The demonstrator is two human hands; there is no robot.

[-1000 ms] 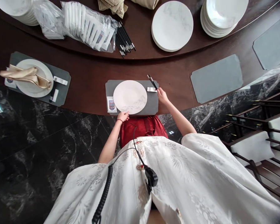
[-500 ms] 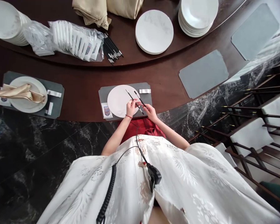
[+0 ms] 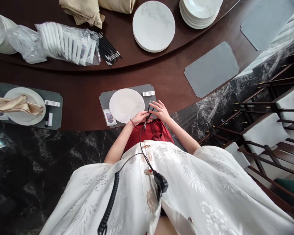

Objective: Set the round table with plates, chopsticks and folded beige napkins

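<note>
Fingers (image 3: 144, 117) of the left hand (image 3: 138, 118) lie closed together on a pair of black chopsticks (image 3: 148, 113), pinching them near the middle. The right hand (image 3: 161, 111) has its fingers spread apart, their tips right beside the upper ends of the sticks; whether they touch, the view cannot settle. The chopsticks stand tilted, their silver-banded ends pointing toward the body. They sit over the lower right of a grey placemat (image 3: 152, 92), just beside a white porcelain plate (image 3: 125, 105) and close to the table's edge.

A light pinch at mid-length seems the steadiest hold here, with the two sticks kept parallel and clear of the plate's rim. A white paper strip (image 3: 148, 93) lies at the mat's top right, and a crested card packet (image 3: 109, 117) at its lower left.

Further out on the dark wood table (image 3: 85, 81) are a bundle of loose chopsticks (image 3: 108, 52), bagged packets (image 3: 66, 44), a marble-patterned plate stack (image 3: 153, 26), white plates (image 3: 201, 8) and folded beige napkins (image 3: 80, 11).
</note>
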